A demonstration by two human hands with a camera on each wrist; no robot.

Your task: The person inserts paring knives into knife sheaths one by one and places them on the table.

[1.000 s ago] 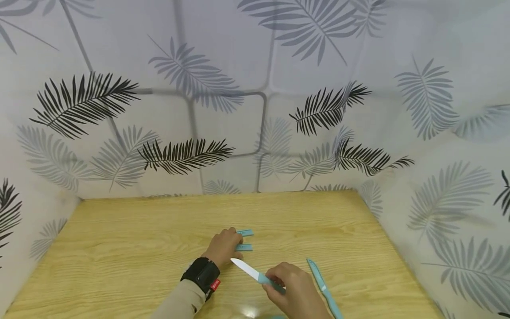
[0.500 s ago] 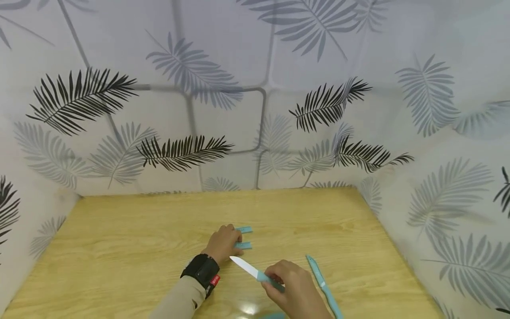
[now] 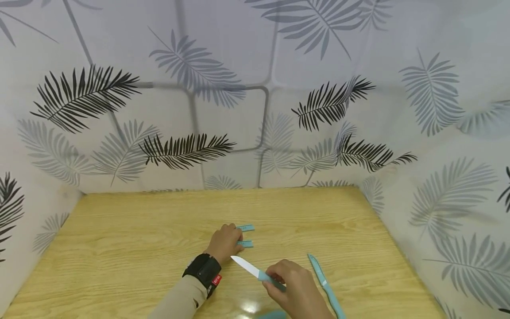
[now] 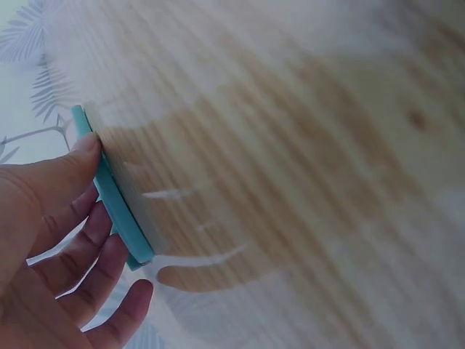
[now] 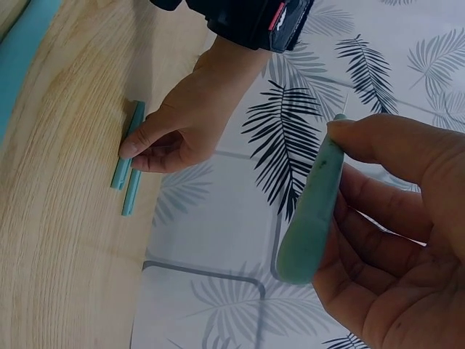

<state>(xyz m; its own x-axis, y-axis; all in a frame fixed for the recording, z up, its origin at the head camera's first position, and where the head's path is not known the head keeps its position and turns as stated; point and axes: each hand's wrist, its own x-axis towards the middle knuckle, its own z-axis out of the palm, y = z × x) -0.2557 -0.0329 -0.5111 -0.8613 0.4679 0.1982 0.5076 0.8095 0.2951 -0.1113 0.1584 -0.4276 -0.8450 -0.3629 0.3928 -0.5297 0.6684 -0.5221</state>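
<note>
Blue-green and white, the knife hangs above the front of the table, its bare blade aimed at ten o'clock and its handle pinched between the thumb and fingers of our right hand. At ten o'clock from that hand, our left hand pinches the near strip low at the table; whether it also grips the far strip, just beside it toward twelve, we cannot tell. To do this well, we judge, we should steady the strip with light pressure, hold the handle firmly and turn the point away, since it sits close to our left thumb and could nick it. At three o'clock from our right hand the covered knife lies near, slanting from eleven to five, leaving us little room to swing that way. At seven, a blue-green piece shows too little to name. Our black wristband and sleeve block reaching in from eight. At twelve stands the leaf-print wall, well apart from us.
</note>
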